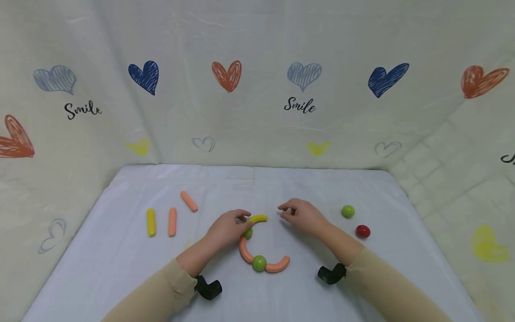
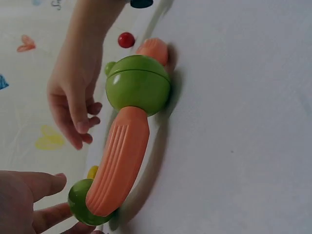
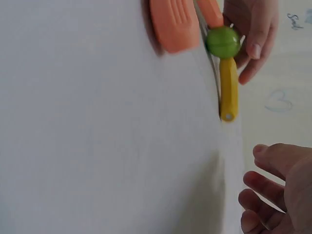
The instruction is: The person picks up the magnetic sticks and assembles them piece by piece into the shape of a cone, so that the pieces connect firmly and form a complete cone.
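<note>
A curved chain of toy pieces lies on the white tabletop between the hands. It runs from a yellow curved stick (image 1: 259, 218) through a green ball (image 3: 223, 42), an orange curved stick (image 2: 122, 158) and a second green ball (image 2: 138, 84) to another orange curved stick (image 1: 278, 265). My left hand (image 1: 228, 227) is beside the upper green ball and yellow stick, thumb and fingers loosely parted around that end without a pinch. To the right of the yellow stick's free end, my right hand (image 1: 302, 215) hovers with relaxed, slightly bent fingers and holds nothing.
Left of the chain lie a straight yellow stick (image 1: 151, 222) and two straight orange sticks, one upright (image 1: 172, 222) and one slanted (image 1: 188, 201). A loose green ball (image 1: 348, 211) and a red ball (image 1: 363, 231) rest beyond the right forearm. A printed cloth (image 1: 257, 125) hangs behind the table.
</note>
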A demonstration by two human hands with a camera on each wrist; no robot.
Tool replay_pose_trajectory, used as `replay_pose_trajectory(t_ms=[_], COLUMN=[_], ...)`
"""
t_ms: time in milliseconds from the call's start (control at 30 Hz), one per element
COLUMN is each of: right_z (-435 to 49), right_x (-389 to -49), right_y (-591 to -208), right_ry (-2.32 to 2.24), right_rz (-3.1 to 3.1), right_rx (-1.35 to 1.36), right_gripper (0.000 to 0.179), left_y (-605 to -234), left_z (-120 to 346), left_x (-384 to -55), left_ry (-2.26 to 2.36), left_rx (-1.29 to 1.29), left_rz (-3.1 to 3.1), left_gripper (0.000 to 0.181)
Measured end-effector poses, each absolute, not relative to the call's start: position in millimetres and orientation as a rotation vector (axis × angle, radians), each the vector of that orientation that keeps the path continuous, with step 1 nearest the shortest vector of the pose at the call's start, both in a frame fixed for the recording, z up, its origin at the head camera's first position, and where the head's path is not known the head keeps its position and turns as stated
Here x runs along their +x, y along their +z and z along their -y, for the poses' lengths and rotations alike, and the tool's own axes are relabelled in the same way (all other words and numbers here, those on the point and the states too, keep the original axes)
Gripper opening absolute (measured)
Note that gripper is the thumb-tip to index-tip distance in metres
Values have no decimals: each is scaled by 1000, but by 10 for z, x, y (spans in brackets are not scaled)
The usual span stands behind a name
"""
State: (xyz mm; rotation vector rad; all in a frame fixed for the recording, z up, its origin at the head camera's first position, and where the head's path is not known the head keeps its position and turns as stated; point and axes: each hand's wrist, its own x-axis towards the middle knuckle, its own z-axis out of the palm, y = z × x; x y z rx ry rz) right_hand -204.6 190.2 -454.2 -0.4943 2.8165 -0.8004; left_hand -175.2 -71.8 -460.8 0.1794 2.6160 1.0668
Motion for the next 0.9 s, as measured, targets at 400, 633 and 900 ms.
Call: replay_pose_trajectory(t_ms=[400,633,900], right_z=[-2896,-3417,-3622], right_x=[-1851,-1743,-1736], right_y=[-4227,-4170,-4202], right_ry=[-800,-753,-728], right_rz=[-2915,-2938,-2904], right_rx=[-279,-150,-78], right_gripper=[33,41,49], left_y=[-4614,-4625,-4623], left_z=[636,622,618], left_x=[-1950,-2003,-2019], left_ry=[1115,1100,1097], left_rx=[306,313,304], left_rz=[-2532,-2510,-2498], left_gripper=[30,27,25])
